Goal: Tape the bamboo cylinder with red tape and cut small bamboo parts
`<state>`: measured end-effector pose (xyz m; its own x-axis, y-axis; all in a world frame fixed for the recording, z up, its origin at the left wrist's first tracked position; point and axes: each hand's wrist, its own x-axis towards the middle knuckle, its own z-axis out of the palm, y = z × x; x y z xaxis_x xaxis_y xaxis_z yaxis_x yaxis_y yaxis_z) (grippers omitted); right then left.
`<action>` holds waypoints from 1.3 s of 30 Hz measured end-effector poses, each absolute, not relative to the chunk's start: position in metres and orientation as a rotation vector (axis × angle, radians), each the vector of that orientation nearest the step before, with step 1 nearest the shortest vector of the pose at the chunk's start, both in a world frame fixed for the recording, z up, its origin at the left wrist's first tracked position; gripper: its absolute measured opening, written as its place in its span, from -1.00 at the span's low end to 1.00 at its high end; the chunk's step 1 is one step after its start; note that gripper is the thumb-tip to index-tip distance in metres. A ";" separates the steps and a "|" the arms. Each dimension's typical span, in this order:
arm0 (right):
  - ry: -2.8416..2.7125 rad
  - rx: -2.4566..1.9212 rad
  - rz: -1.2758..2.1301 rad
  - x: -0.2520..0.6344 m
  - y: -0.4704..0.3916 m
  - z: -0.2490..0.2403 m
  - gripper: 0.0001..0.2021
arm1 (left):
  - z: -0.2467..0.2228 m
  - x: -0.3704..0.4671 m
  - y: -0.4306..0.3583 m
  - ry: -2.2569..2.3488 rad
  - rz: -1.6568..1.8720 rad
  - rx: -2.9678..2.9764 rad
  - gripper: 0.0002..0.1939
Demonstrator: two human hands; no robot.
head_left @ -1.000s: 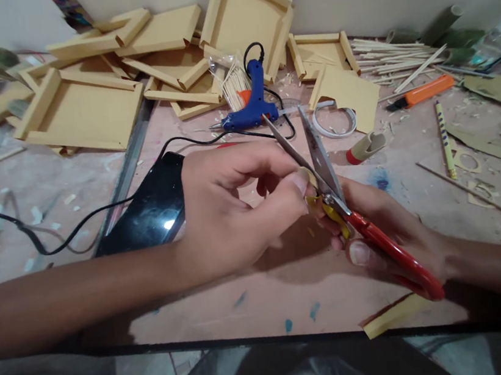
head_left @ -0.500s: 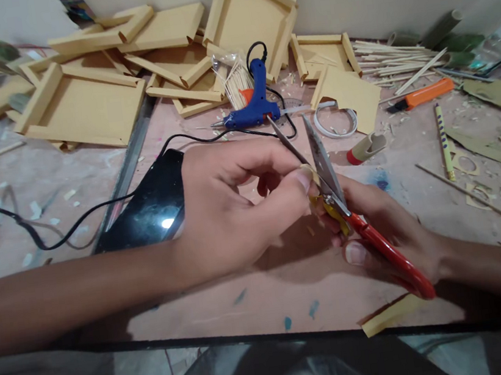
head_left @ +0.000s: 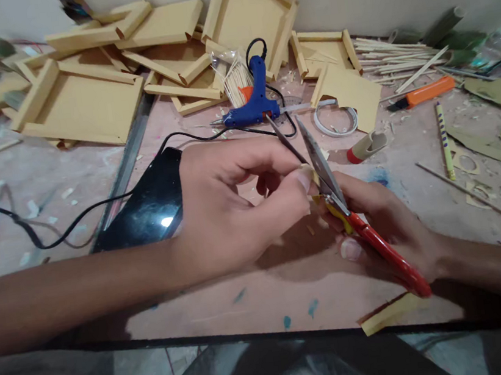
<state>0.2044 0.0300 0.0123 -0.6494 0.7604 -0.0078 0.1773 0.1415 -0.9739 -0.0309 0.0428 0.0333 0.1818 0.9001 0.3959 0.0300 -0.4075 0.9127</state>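
My right hand (head_left: 374, 214) is wrapped round a pair of scissors (head_left: 388, 249) with red and yellow handles, the blades parted and pointing up and away. Between thumb and forefinger, my left hand (head_left: 247, 200) pinches a small yellowish piece of card (head_left: 313, 173), right at the blades. Much of that piece is hidden by the fingertips and the scissors. Beneath my left wrist lies a shiny black flat object (head_left: 142, 208). A loose yellow card strip (head_left: 387, 314) rests at the table's front edge, below the scissors.
Behind my hands lies a blue glue gun (head_left: 253, 104) with a black cord. Several yellow card trays (head_left: 83, 105) are heaped at the back. To the right are a tape roll (head_left: 334, 121), a short tube (head_left: 367, 146), an orange cutter (head_left: 429, 91), a pencil (head_left: 445, 143) and thin sticks (head_left: 400, 60).
The scissor blades have drawn slightly closer together, and my right hand has shifted a little. My left hand keeps its pinch in nearly the same place.
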 end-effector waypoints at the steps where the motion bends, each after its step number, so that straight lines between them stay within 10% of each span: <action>1: -1.932 -0.900 1.524 0.204 0.030 0.013 -0.64 | 0.032 -0.031 0.043 0.891 1.341 1.639 -0.80; 39: -1.933 -0.871 1.536 0.205 0.032 0.012 -0.68 | 0.034 -0.035 0.042 0.919 1.370 1.734 -0.79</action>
<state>0.2046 0.0322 0.0124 -0.6594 0.7518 0.0050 0.1652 0.1514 -0.9746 -0.0354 0.0422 0.0341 0.1765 0.8716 0.4574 0.0929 -0.4774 0.8738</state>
